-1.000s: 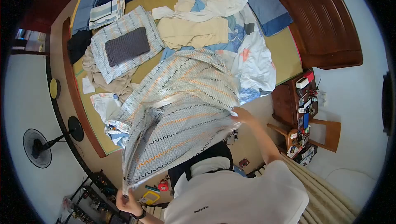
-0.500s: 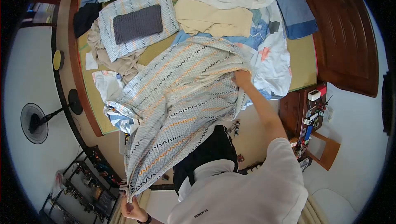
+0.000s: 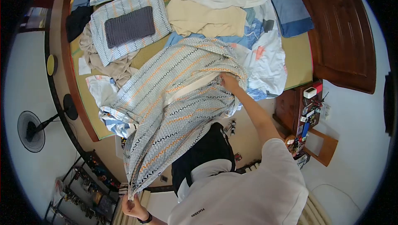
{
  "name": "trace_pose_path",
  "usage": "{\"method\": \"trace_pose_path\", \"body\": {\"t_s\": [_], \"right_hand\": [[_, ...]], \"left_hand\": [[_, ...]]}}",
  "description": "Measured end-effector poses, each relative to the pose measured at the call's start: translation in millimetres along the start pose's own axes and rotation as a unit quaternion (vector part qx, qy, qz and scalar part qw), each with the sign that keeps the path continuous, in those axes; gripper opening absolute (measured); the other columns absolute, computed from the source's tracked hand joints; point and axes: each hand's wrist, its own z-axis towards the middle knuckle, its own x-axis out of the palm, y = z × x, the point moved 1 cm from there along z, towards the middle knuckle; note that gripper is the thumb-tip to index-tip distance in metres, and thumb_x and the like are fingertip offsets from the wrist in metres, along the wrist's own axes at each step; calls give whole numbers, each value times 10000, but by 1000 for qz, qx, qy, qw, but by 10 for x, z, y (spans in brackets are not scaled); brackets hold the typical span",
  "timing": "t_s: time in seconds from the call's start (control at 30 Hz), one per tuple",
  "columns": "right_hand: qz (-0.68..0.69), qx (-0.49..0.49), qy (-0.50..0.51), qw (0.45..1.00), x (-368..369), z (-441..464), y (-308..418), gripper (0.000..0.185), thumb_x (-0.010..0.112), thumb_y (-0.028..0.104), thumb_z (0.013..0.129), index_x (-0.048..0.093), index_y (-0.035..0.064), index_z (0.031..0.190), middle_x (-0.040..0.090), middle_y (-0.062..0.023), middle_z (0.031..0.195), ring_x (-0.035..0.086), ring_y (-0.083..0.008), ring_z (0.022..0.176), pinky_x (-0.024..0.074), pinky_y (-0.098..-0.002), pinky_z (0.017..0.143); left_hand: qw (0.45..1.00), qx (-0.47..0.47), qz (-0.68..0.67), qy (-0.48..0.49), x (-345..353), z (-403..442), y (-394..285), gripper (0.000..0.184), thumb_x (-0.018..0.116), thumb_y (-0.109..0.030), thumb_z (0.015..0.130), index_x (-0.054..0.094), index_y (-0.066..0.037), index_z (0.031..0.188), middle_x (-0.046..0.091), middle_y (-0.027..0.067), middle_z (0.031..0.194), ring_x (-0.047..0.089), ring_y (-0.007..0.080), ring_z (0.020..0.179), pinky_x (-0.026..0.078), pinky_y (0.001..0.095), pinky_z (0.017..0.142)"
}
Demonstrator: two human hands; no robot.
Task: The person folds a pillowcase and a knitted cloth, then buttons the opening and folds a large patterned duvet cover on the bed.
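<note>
A large white and grey bed sheet (image 3: 178, 96) with orange and black zigzag stripes is stretched from the bed down across the front of my body. At the lower left, my left hand (image 3: 133, 207), with a black band on its wrist, pinches a gathered corner of it. My right hand (image 3: 229, 83) grips the cloth on the right side, fingers partly hidden in the folds. Between two layers near that hand, a pale plain strip shows. The far part of the sheet rests in loose folds on the bed.
On the bed (image 3: 297, 59) lie a folded cloth in the same pattern (image 3: 97, 30), a dark grey knitted piece (image 3: 130, 26), a beige garment (image 3: 207, 18) and a blue cloth (image 3: 290, 9). A fan (image 3: 32, 130) stands left; a cluttered cabinet (image 3: 288, 109) stands right.
My right hand has moved left along the sheet, still holding it, and a pale strip between the layers now shows. My left hand keeps its corner. The whole view has shifted slightly.
</note>
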Motion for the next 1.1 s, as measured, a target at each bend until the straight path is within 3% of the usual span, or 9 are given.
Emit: {"method": "trace_pose_path", "body": {"t_s": [0.07,0.3,0.37,0.5,0.57,0.6,0.83,0.9,1.1], "right_hand": [[41,-7,80,996,105,-119,17,221,550,185,659,548,130,872,570,-125,815,548,-266,763,426,-386,667],[-79,-62,251,963,221,-238,102,125,497,204,684,552,107,740,565,-122,719,546,-277,692,418,-413,621],[59,7,-95,994,228,-207,62,48,523,119,642,565,107,662,560,-90,710,527,-259,700,416,-375,619],[-13,6,-274,962,-144,-205,140,29,531,125,637,560,119,637,543,-65,665,515,-253,710,409,-373,629],[-56,-39,-18,998,-3,-213,48,92,543,155,646,549,108,725,530,-60,719,507,-254,753,405,-374,647],[-142,-76,1,987,-2,-261,128,186,491,164,676,527,59,826,549,-100,731,523,-244,748,413,-379,650],[39,122,-153,980,104,-404,240,105,478,101,670,498,47,758,539,-119,740,528,-273,766,421,-403,572],[68,51,-39,996,176,-354,227,96,476,71,668,482,45,761,525,-135,739,521,-298,748,410,-400,598],[212,-25,-5,977,62,-1063,791,93,449,39,670,466,51,761,507,-150,734,494,-326,717,378,-393,613]], "left_hand": [[1000,-7,-9,7,16,11,-9,185,565,15,695,539,47,875,570,90,787,529,133,687,427,236,611],[999,-19,1,26,10,27,-35,183,565,30,684,540,47,864,569,86,784,526,131,694,419,240,636],[1000,-21,7,19,11,10,-16,181,567,30,682,540,47,861,568,83,781,524,129,691,417,240,638],[999,-20,-25,-3,56,21,-23,185,578,31,673,541,46,854,567,75,771,519,125,678,410,239,634],[999,-27,-34,9,73,40,-41,187,583,33,668,541,46,850,568,73,768,518,124,675,408,236,628],[998,-36,-39,18,74,48,-50,189,587,35,663,542,46,847,568,71,764,516,123,673,406,233,622],[997,-46,-57,29,85,76,-46,189,589,42,658,541,47,841,570,75,765,517,122,675,403,235,615],[997,-50,-49,17,67,74,-39,154,576,62,646,541,55,796,573,96,734,523,135,650,414,241,595],[999,-25,-20,39,29,69,74,189,580,45,668,534,50,851,568,80,771,513,124,673,400,238,625]]}}
